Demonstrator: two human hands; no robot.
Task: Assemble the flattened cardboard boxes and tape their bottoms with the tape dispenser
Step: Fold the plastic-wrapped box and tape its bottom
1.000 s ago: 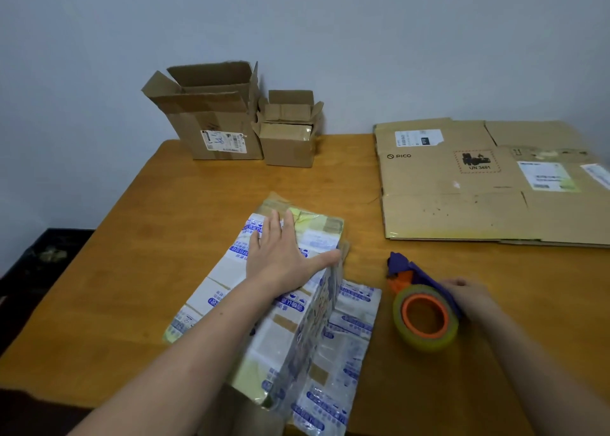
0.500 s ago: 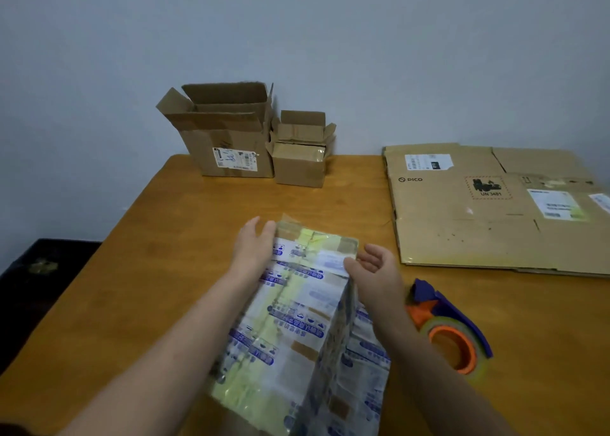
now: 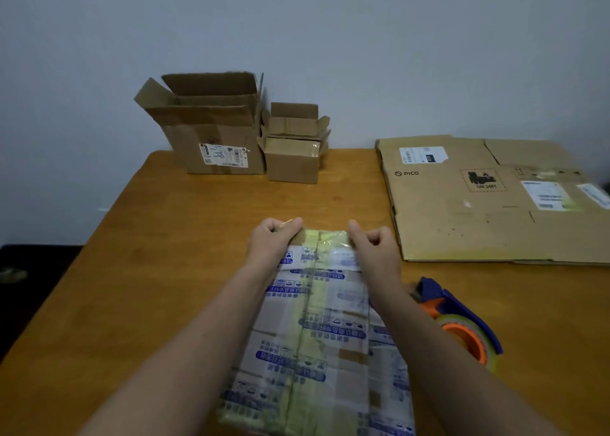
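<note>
Grey wall behind, and a wooden bench [image 3: 165,270] that carries everything. At its far edge two brown boxes stand opened out, the large box [image 3: 211,132] touching the small box [image 3: 292,148], both with their top flaps loose. Their bottoms are out of sight, so I cannot tell if they are taped, though they look like finished work. On the right lies flattened cardboard [image 3: 462,224], untouched and possibly more than one sheet deep, so at least that much remains. The piece in hand is the printed box [image 3: 317,336], covered in blue lettering and yellowed tape. It lies in the middle of the bench directly before the person, and whether it is flat or partly squared up is hard to read from above. Its long axis runs away from the person, near end at the bench's front edge and far end pointing towards the wall, roughly at the small box, with a taped seam running down that same line. The left hand [image 3: 272,237] has its fingers curled tight on the far left corner. The right hand [image 3: 373,242] sets its thumb on the far right corner with fingers curled beside it, apparently gripping there too. The tape dispenser [image 3: 462,323] lies idle just right of the right forearm, so taping this one seems not yet begun.
</note>
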